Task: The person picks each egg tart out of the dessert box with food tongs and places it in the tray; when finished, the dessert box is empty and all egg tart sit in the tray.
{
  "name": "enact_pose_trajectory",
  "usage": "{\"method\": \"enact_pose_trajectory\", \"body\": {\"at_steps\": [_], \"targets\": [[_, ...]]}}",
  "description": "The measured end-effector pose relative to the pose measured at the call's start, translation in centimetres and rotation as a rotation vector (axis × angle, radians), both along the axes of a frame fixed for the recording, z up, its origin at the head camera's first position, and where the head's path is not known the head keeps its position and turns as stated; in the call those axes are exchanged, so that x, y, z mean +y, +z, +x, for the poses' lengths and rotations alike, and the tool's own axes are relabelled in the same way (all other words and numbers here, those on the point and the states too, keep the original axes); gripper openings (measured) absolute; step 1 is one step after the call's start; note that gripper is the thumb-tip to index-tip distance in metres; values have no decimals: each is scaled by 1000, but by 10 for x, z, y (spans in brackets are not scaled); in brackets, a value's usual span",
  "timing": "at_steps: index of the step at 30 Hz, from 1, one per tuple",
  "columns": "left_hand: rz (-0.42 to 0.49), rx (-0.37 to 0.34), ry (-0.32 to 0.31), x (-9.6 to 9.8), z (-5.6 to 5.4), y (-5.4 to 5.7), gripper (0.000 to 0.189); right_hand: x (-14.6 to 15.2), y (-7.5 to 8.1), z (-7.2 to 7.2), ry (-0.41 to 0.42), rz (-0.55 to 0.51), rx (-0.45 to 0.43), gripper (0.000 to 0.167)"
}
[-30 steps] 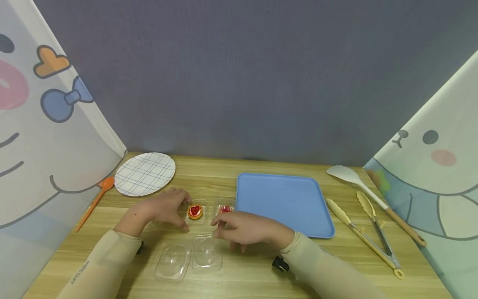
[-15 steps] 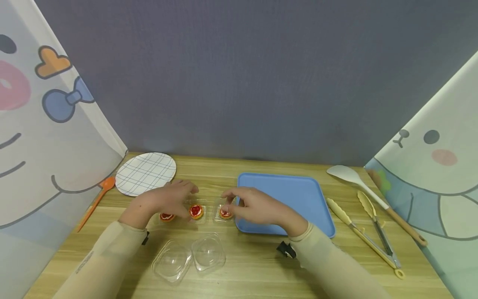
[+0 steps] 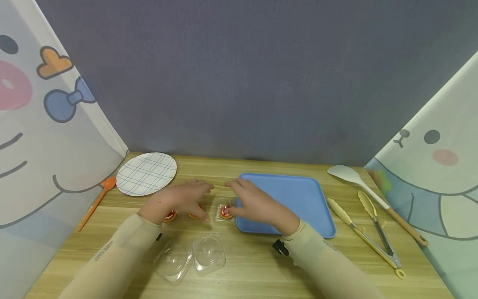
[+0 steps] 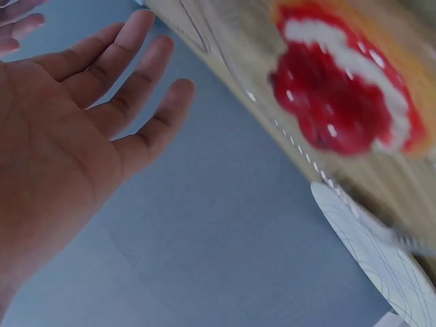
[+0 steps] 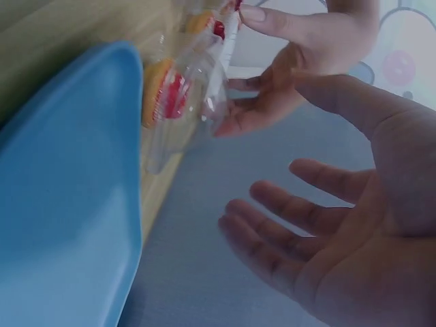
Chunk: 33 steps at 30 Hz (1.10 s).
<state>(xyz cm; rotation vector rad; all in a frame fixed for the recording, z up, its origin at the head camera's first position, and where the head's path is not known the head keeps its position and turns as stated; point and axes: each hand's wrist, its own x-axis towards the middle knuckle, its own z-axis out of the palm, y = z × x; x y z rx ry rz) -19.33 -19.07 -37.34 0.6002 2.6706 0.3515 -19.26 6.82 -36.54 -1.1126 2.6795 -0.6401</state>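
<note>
Three small tarts with red fruit and white cream sit in a row, in clear plastic boxes. My left hand (image 3: 181, 199) hovers over the middle tart (image 3: 193, 216) with fingers extended, partly covering it. The left tart (image 3: 170, 216) shows beside that wrist, and a tart (image 4: 334, 88) looms large in the left wrist view. Close by the right tart (image 3: 225, 212) is my right hand (image 3: 259, 205), its fingers loosely spread and holding nothing. In the right wrist view, clear plastic (image 5: 211, 102) stands up beside a tart (image 5: 167, 95).
Two clear domed lids (image 3: 208, 251) lie in front of the tarts. A blue tray (image 3: 284, 199) is to the right, with yellow-tipped tongs (image 3: 366, 238) and a white-headed spatula (image 3: 367, 193) beyond. A checked plate (image 3: 146, 173) and an orange spoon (image 3: 98, 203) are at the left.
My left hand has moved right, from beside the middle tart to over it, uncovering the left tart. My right hand has moved back from near the lids, and its fingers have spread.
</note>
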Motion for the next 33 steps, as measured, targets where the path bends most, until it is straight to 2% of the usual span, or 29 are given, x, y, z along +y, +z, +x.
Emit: {"method": "enact_pose_trajectory", "body": {"at_steps": [4,10,16,22,33], "targets": [[-23,-14,-15,9,-2,-4,110,-4,-7,1,6,70,4,79],[-45,-13,-33,19,-5,-10,112,-9,-19,2,49,157,63,72],[-22,-18,-62,25,-7,-15,105,-14,-28,4,65,208,82,75],[-9,-35,-62,29,-7,-17,94,-15,-32,3,50,214,74,74],[57,-78,-2,24,-14,-25,87,-13,-38,-2,69,165,99,72]]}}
